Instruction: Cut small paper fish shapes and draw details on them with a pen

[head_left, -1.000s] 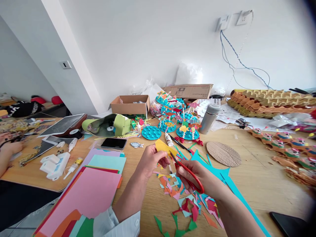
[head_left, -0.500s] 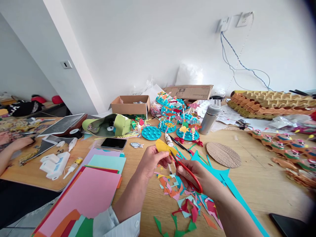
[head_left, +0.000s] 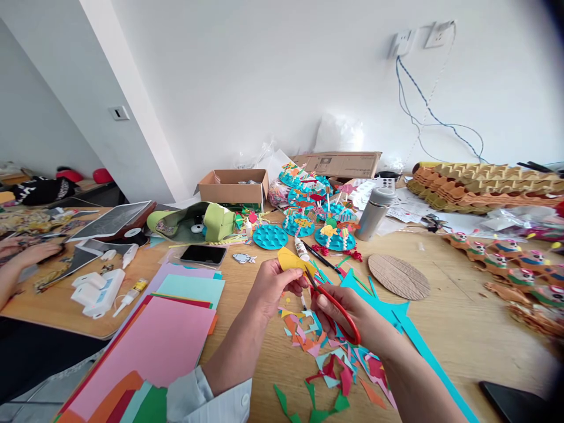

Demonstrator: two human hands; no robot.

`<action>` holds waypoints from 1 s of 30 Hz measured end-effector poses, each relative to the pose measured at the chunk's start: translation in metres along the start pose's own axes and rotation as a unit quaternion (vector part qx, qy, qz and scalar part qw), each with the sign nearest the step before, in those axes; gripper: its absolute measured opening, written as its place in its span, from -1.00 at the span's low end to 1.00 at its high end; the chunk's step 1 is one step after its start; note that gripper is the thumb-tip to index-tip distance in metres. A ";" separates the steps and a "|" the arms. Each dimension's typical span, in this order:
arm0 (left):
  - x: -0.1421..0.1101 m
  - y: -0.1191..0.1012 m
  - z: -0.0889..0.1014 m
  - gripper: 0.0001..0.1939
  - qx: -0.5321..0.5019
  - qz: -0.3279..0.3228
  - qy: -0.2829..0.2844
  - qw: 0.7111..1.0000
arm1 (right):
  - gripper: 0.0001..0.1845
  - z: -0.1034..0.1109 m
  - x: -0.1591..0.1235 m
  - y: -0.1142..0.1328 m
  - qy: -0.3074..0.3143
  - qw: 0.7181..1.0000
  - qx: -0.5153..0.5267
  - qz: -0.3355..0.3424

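Note:
Above the middle of the table, my left hand (head_left: 274, 285) pinches a piece of yellow paper (head_left: 288, 259) between thumb and fingers. My right hand (head_left: 339, 311) is wrapped round red-handled scissors (head_left: 351, 330), whose blades meet the right edge of the yellow paper. Below both hands lie many paper scraps (head_left: 330, 367) in pink, red, orange, green and blue. A blue paper sheet with cut edges (head_left: 379, 310) rests under and beyond my right hand. Just past the yellow paper are a small white glue bottle (head_left: 301, 249) and a black pen (head_left: 324, 258).
Stacked coloured paper (head_left: 171, 338) lies left, near a phone (head_left: 203, 254) and a fish cutout (head_left: 244, 258). Blue discs with paper fish (head_left: 335, 238) and a steel flask (head_left: 375, 214) stand behind. A cardboard oval (head_left: 399, 276) lies right. Another person's hand (head_left: 42, 252) is at far left.
The scissor blades have shifted slightly at the yellow paper's edge, and the handles look a little closer together. Both hands stay in nearly the same place.

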State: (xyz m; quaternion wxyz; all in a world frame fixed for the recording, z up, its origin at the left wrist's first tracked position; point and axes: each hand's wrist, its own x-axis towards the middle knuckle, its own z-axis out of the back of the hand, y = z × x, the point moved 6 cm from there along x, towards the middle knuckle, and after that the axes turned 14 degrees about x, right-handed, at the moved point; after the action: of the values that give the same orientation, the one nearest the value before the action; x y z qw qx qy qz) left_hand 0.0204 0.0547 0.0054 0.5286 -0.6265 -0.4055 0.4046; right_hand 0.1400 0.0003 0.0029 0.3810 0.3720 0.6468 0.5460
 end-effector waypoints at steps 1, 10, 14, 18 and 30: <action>0.000 -0.001 0.000 -0.76 0.008 0.000 0.003 1.000 | -0.44 0.000 -0.001 0.001 0.007 1.000 -0.003 0.006; -0.003 -0.005 0.002 -0.79 0.057 -0.016 0.040 0.997 | -0.43 -0.001 -0.002 0.002 0.026 1.000 -0.012 0.003; -0.003 -0.005 0.004 -0.79 0.067 -0.015 0.047 0.997 | -0.45 0.001 -0.002 -0.001 0.046 0.999 -0.010 -0.003; -0.003 -0.006 0.004 -0.78 0.076 -0.014 0.052 0.996 | -0.48 0.003 -0.002 -0.005 0.051 0.999 -0.008 -0.007; -0.005 -0.008 0.003 -0.75 0.117 -0.014 0.073 0.990 | -0.49 0.002 -0.003 -0.006 0.057 0.998 -0.001 -0.011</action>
State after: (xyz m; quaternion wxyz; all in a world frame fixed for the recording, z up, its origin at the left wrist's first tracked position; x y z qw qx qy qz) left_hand 0.0148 0.0521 0.0135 0.6321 -0.5827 -0.3244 0.3946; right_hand 0.1431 -0.0025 -0.0027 0.3500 0.3325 0.6713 0.5624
